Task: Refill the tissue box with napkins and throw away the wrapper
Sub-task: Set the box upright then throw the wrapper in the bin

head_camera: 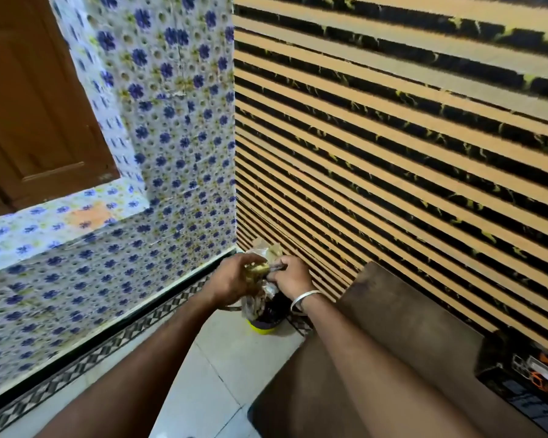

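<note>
Both my arms reach forward and down into the room's corner. My left hand point(231, 279) grips a crumpled clear wrapper point(256, 270) with yellowish print, bunched in its fingers. My right hand point(293, 276), a silver bangle on its wrist, pinches the other side of the same wrapper. More crinkled plastic hangs down below the hands. Directly underneath stands a small yellow-green bin point(262, 327) with dark contents on the floor. No tissue box is in view.
A blue-flowered wall point(159, 153) with a sill is on the left; a striped tan-and-black wall point(393, 153) is on the right. A brown table point(377, 358) fills the lower right. Pale floor tiles point(215, 368) lie between.
</note>
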